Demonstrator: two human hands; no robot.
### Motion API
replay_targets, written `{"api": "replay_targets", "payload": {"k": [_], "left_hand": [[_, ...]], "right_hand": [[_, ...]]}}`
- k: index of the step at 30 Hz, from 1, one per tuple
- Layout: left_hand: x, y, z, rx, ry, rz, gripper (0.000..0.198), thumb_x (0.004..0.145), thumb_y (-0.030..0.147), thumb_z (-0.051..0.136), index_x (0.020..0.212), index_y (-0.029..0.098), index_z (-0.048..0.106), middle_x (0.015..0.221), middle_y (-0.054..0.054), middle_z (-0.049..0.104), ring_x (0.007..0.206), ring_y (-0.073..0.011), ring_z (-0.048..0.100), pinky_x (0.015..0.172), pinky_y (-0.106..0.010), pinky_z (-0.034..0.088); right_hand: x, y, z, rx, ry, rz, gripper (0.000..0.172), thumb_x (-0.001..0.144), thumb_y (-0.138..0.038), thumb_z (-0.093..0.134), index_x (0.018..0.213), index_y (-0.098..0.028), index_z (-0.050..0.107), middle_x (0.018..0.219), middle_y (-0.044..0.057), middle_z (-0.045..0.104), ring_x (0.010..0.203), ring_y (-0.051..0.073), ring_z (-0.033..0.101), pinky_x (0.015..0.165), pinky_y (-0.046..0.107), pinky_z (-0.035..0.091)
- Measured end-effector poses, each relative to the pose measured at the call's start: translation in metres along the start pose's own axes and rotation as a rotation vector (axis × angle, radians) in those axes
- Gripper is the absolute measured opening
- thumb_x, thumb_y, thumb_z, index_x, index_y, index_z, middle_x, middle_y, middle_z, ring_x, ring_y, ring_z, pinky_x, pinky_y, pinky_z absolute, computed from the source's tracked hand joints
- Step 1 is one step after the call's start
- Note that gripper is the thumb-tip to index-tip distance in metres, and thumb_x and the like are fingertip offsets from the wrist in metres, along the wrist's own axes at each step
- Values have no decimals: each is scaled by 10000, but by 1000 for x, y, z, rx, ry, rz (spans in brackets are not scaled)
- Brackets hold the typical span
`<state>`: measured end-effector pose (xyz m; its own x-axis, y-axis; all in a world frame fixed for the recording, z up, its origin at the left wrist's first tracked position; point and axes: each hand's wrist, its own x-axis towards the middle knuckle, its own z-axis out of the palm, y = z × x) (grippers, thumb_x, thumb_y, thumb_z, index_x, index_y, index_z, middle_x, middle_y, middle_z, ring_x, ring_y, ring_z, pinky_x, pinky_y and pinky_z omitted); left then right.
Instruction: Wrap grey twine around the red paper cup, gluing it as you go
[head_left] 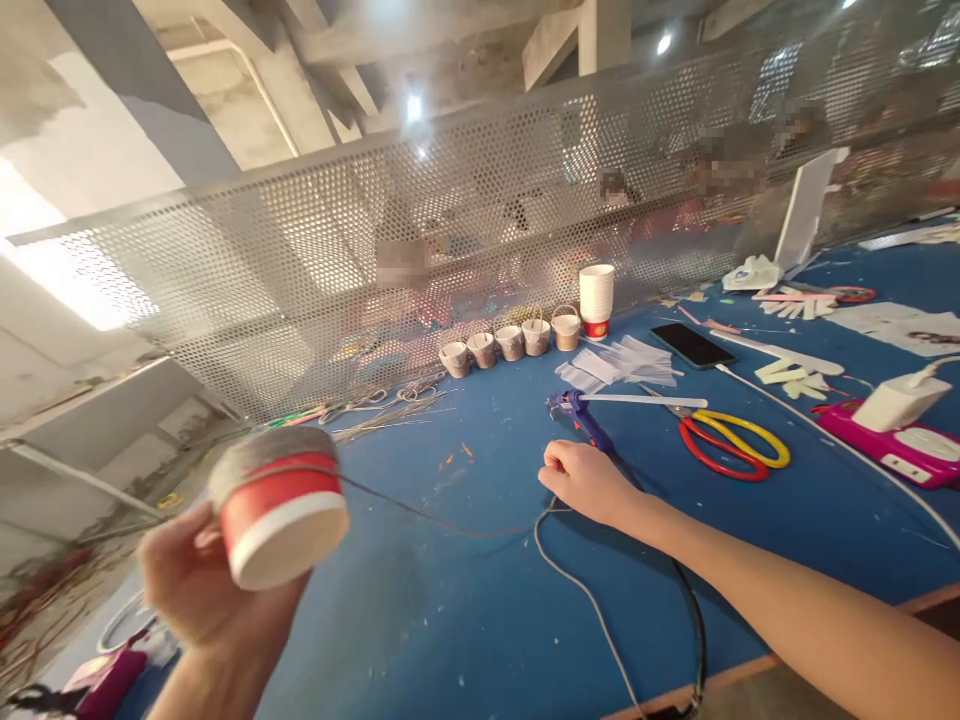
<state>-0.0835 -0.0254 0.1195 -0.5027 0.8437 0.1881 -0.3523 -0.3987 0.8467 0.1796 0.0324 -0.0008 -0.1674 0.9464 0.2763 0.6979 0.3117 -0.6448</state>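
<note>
Hands work well apart. The left hand (191,580) is raised at the table's near edge and clamped around a red paper cup (279,510) held tilted on its side. The right hand (589,482) rests low on the blue table (465,620) with its fingers pinched shut on a strand of twine (420,512) that runs taut across to the cup.

Judging by the cup, the wrapping looks about a third done. Twine covers the far end, while the red band and the white end nearer me are bare.

Against the perforated metal screen (375,230) stands a row of small twine-covered baskets (510,343) with handles, apparently finished, next to a stack of unwrapped paper cups (597,300). Yellow and red scissors (731,440) and a blue glue gun (581,415) lie just beyond the right hand.
</note>
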Motion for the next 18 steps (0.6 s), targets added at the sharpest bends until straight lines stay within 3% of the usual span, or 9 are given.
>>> {"api": "replay_targets", "payload": {"k": [2,5,10,15,18], "left_hand": [[3,12,-2,-77,47,43,203,671,201,477,819,255,606,532,62,628,706,-166,609,686,-294,486],[9,9,-12,-83,37,45,187,677,169,483,819,221,593,625,50,671,823,-190,617,774,-319,477],[30,-25,-28,-36,-11,-104,42,651,171,550,682,183,523,628,49,627,685,-121,578,692,-234,485],[47,-62,-24,31,-76,-195,132,599,245,603,692,170,547,638,32,593,566,-114,533,495,-216,428],[46,-86,-20,70,-125,-255,121,590,247,619,634,162,545,575,35,547,509,-103,487,431,-200,364]], "right_hand": [[-1,-2,0,-27,-2,-32,279,771,-128,441,539,-214,313,522,-41,431,494,116,382,496,254,222],[-1,-6,-3,-50,5,-89,326,818,-152,414,528,-217,280,502,-37,425,489,117,398,496,259,233],[3,-17,-20,-61,50,-197,378,890,-273,373,539,-224,240,527,-34,376,508,123,387,524,261,293],[4,-42,-52,26,84,-406,207,873,-264,462,677,-214,507,719,13,536,623,144,497,576,271,402],[11,-69,-66,38,103,-478,161,865,-280,511,721,-224,557,744,24,577,618,149,513,548,274,415]]}}
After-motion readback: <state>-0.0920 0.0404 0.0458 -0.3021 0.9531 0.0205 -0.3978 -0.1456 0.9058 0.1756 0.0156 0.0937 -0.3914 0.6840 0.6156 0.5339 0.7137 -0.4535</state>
